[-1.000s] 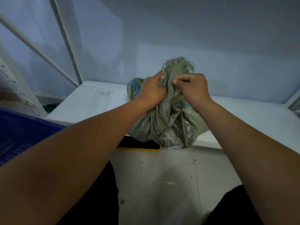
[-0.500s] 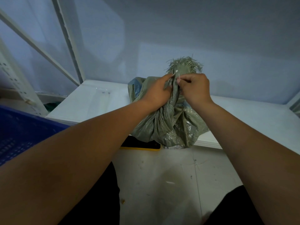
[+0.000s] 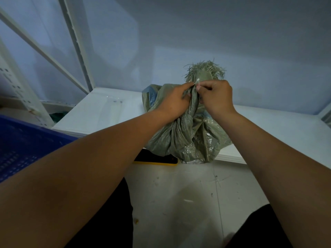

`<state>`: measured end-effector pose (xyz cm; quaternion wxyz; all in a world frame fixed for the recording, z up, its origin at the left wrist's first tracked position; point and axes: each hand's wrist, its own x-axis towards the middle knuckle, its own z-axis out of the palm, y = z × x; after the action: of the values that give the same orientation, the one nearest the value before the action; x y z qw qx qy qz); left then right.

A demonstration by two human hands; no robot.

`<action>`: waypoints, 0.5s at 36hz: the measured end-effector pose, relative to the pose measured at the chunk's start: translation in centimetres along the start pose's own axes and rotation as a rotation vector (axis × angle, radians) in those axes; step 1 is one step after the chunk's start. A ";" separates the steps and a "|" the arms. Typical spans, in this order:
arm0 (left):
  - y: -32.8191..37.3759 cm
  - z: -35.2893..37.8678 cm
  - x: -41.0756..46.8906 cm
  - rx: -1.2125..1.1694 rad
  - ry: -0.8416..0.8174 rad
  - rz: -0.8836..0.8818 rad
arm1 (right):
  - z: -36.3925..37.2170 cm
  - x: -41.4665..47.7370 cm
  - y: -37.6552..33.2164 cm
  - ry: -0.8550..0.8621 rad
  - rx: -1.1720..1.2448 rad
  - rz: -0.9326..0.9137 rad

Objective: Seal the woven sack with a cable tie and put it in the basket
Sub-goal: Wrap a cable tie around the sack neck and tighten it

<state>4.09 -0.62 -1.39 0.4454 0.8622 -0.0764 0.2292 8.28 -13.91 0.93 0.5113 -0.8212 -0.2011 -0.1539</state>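
The woven sack [image 3: 188,138] stands at the front edge of the white tabletop [image 3: 107,111], straight in front of you, and its lower part bulges a little over that edge. The mouth of the sack is gathered into a twisted neck, and the frayed top [image 3: 206,70] spreads out just above your hands.

Your left hand [image 3: 176,102] is on the left side of the neck. Its grip is clamped on the gathered cloth, with the fingers curled round it and the thumb and forefinger reaching up toward the top of the neck. Your right hand [image 3: 217,98] is on the right side of the neck. Its grip is closed in a pinch on the cable tie [image 3: 198,81], of which only a short white end shows above the forefinger. I cannot tell whether the tie goes fully round the neck, because your hands hide it. The fingertips of the two hands are very near each other.

The blue basket [image 3: 23,145] is at your left, beside your left forearm and well apart from the sack. A flat black thing with a yellow edge [image 3: 157,159] lies on the floor [image 3: 188,203], just under the front of the tabletop and below the sack. A white metal frame [image 3: 78,43] stands at the left.
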 end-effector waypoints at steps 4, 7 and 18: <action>0.1 0.0 -0.1 0.001 0.011 -0.001 | -0.1 -0.1 -0.1 0.003 -0.006 -0.008; -0.3 0.1 0.1 0.024 0.012 -0.002 | -0.1 -0.1 0.0 0.009 0.000 -0.002; -1.1 0.5 0.7 0.030 0.033 -0.018 | 0.3 0.2 0.8 -0.041 0.033 0.047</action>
<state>5.20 -0.32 -2.10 0.4358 0.8654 -0.0577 0.2406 8.88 -13.94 0.33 0.5242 -0.8201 -0.1945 -0.1217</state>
